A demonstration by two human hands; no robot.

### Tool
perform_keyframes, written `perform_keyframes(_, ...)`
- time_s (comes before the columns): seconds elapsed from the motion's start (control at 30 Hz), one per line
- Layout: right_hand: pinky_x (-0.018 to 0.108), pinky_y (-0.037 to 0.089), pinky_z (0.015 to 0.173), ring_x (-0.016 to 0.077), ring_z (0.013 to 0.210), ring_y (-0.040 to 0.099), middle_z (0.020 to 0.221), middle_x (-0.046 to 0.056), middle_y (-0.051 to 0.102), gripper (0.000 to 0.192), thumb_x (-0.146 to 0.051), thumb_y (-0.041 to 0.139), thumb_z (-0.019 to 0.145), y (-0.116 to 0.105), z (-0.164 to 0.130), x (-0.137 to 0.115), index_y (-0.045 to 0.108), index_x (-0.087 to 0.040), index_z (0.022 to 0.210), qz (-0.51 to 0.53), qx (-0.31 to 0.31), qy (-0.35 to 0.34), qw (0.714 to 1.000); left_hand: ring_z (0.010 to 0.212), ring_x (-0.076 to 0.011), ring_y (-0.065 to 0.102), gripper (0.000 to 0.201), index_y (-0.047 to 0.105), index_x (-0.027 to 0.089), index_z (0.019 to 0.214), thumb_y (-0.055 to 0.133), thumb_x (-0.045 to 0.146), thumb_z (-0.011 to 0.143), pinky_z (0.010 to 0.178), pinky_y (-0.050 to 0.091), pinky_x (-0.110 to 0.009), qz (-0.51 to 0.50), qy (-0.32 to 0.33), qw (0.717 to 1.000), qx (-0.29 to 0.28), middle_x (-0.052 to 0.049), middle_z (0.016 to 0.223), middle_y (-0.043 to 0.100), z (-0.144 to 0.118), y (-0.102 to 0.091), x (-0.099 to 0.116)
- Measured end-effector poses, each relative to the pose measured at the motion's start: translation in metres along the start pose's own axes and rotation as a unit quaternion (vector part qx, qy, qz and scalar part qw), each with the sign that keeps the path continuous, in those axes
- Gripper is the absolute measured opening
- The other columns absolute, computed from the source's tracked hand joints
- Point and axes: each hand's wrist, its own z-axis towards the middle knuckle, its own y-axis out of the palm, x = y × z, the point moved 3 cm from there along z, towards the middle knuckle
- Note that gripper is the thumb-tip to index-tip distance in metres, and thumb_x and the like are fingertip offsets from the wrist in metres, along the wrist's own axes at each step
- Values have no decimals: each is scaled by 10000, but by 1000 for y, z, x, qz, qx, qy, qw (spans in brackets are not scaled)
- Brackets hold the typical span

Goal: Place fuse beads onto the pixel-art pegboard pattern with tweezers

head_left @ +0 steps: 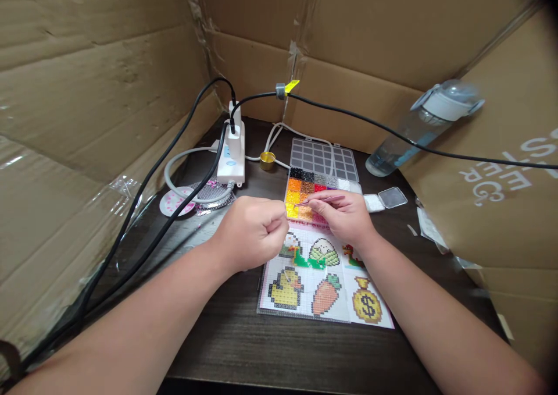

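Your forearms (143,319) reach forward between cardboard walls (108,63), over a dark table (222,348).

Table, large to small: pattern sheet (305,290) nearest you, printed with a duck, a carrot and a money bag; just beyond it, the bead box (325,157), lid laid back, compartments sorted by colour; clear bottle (418,127) at far right; white power strip (226,165) at left. Your left hand (250,232) is curled into a loose fist beside the box's near left corner; whether it encloses anything, cannot tell. Your right hand (342,214) pinches pink tweezers (331,198) between thumb and fingers, tips over the yellow and orange compartments; contact with beads too small to tell. Green bead figure (307,261) rests on the sheet, above the carrot.
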Motion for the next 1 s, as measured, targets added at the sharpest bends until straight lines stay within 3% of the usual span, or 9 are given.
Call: perform_keyframes(1.0,371,575,768,174,784,700,825,35,753,105,-322,688,794,2,1,0,741,-232,797,5,1,4,1000,477,-33,182,360,227,156,546,521,-29,641,460,168,-203,-9,2,1000,5,79,506,204,0,0,-1)
